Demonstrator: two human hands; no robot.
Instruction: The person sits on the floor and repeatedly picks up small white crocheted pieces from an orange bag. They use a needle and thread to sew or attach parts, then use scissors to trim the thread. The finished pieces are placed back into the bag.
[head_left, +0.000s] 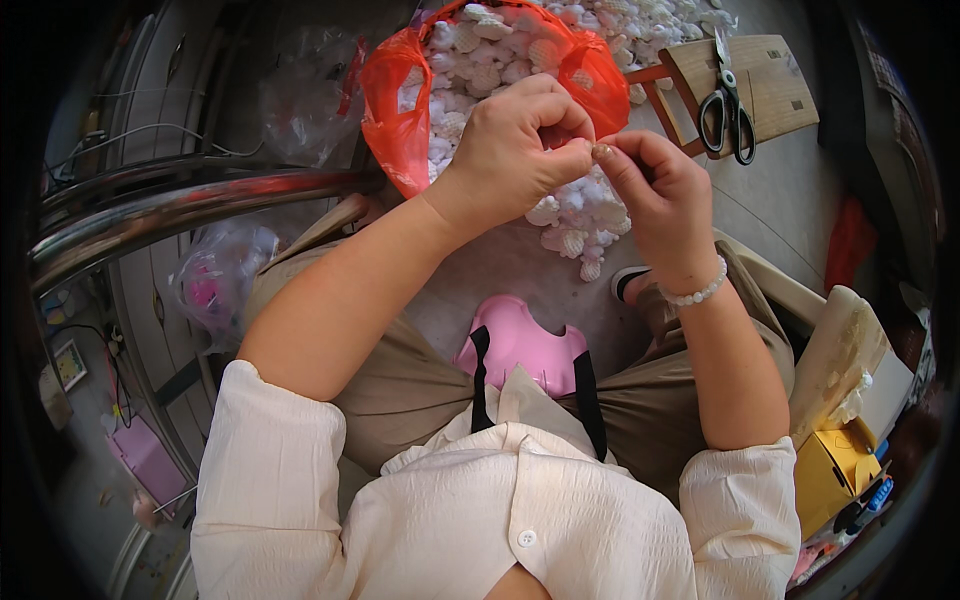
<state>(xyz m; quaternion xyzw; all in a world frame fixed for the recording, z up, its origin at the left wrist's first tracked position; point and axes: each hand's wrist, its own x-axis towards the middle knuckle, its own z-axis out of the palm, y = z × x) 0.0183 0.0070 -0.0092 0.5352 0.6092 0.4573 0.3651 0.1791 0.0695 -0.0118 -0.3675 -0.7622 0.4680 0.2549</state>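
My left hand (517, 142) and my right hand (660, 191) meet at their fingertips, thumb against forefinger on each. Whatever may be pinched there is too small or hidden to make out. Below and beyond them a red plastic bag (394, 112) lies wide open, filled with small white textured puffy pieces (480, 64). More white pieces (574, 217) spill onto the floor in front of the bag, partly behind my hands. A bracelet of pale beads (697, 291) circles my right wrist.
Black-handled scissors (726, 112) lie on a small wooden stool (776, 90) at right. Pink plastic (529, 345) sits between my knees. A metal rail (202, 206) runs along the left, near clear plastic bags (225, 270). A yellow box (832, 472) stands at lower right.
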